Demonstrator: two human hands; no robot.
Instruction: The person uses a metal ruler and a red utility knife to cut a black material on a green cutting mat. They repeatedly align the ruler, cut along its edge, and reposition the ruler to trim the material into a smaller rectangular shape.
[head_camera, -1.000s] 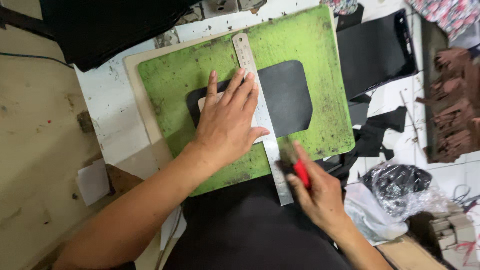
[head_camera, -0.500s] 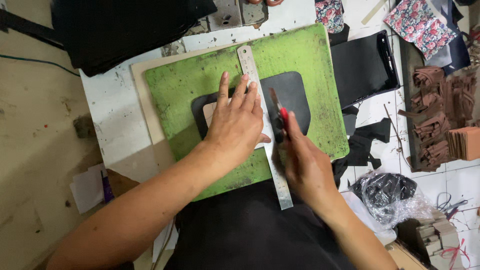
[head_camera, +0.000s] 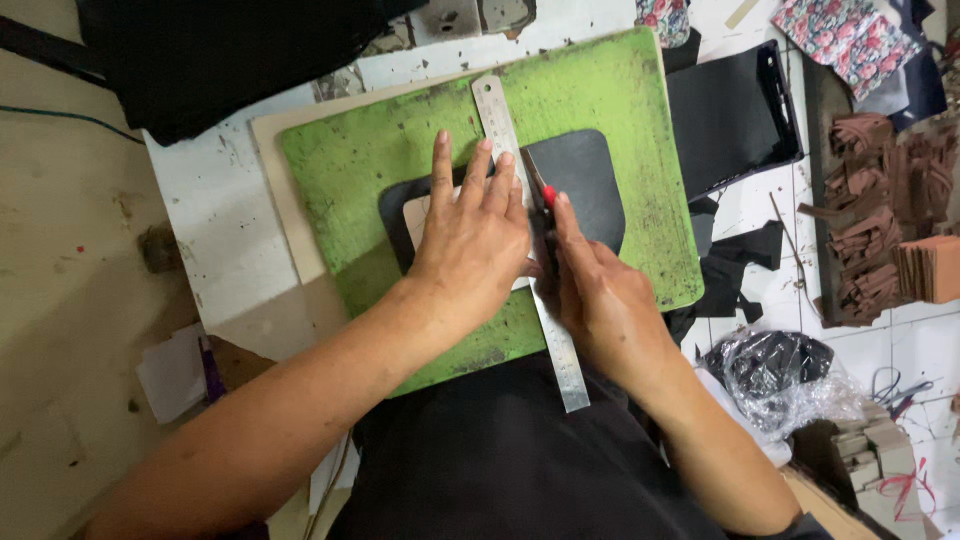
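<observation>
Left hand: I saw my left hand (head_camera: 475, 240) spread flat, palm down, fingers (head_camera: 441, 165) splayed and grasping nothing, pressing on the steel ruler (head_camera: 497, 125) and the black leather piece (head_camera: 585, 185)
Right hand: my right hand (head_camera: 600, 295) was closed around a red-handled knife (head_camera: 540, 195), index finger stretched along the tool, just beside the ruler's right edge
Knife: its tip met the black leather piece close against the ruler; I could not tell how deep the blade sat
Ruler: it lay in 1 long slant from the mat's far edge down past the near edge, over the leather, partly hidden under my left hand
Leather piece: dark, with rounded corners, it rested flat on the green cutting mat (head_camera: 350, 180) near its middle, with a pale card-like patch (head_camera: 415, 215) showing at its left beside my left hand
Mat: worn and scuffed, it sat on a pale board (head_camera: 275, 190) on the spattered white bench (head_camera: 205, 215)
Right of mat: a black tray (head_camera: 730, 115), black offcuts (head_camera: 745, 255) and brown leather strips (head_camera: 880, 220) lay well apart from my hands
Near right: a crumpled clear bag of dark material (head_camera: 785, 375) sat by my right forearm
</observation>
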